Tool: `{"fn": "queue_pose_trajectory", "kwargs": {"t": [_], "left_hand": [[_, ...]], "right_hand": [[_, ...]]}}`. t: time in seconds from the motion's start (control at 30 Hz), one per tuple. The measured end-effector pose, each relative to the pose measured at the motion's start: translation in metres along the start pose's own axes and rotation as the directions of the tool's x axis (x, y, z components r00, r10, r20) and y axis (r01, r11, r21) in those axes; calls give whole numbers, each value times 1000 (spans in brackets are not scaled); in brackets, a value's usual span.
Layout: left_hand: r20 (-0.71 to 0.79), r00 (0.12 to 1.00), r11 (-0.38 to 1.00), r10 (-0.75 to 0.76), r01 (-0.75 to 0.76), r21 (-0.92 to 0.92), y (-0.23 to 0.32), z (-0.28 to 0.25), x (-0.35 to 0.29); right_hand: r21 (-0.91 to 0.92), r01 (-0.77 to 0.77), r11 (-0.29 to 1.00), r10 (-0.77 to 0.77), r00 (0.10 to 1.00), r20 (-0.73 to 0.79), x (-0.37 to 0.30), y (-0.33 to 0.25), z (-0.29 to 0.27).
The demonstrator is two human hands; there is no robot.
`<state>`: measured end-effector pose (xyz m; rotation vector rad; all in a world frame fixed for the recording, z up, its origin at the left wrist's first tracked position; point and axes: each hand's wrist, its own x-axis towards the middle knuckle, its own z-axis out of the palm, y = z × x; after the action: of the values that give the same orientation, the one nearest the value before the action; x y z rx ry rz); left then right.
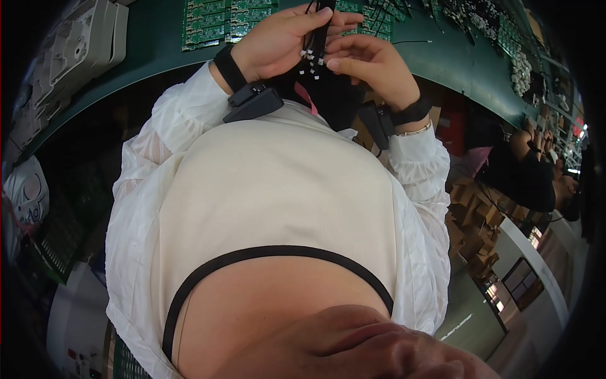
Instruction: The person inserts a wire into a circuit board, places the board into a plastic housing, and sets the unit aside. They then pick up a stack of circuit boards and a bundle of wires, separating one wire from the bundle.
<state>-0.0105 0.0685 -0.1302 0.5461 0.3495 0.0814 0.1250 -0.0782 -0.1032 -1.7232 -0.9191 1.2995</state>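
A bundle of thin black cables [321,36] hangs over the near edge of the green workbench [454,71], with small white connectors [310,55] at its lower ends. My left hand [278,43] grips the bundle from the left, its thumb lying across the cables. From the right, my right hand [374,64] has its thumb and fingers closed at the connector ends, beside the bundle. Its fingertips are partly hidden, but they appear to pinch a cable end. Just beyond my hands, green circuit boards [205,24] lie in rows on the bench.
Pale plastic housings [79,54] are stacked at the far left. More circuit boards and loose cables [464,25] cover the right side of the bench, with a heap of small white parts [521,74]. Another person [527,170] works farther right; cardboard boxes [470,230] are piled below.
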Motion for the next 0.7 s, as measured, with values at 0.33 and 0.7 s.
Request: {"fn": "queue_pose_trajectory", "kwargs": {"t": [0.33,0.7], "left_hand": [[42,981,946,189,-194,262,-4,-7,-5],[471,612,14,635,-619,785,8,-18,-14]], "right_hand": [[85,98,992,-100,995,12,11,12,8],[-97,69,993,-69,998,5,22,-2,3]]}}
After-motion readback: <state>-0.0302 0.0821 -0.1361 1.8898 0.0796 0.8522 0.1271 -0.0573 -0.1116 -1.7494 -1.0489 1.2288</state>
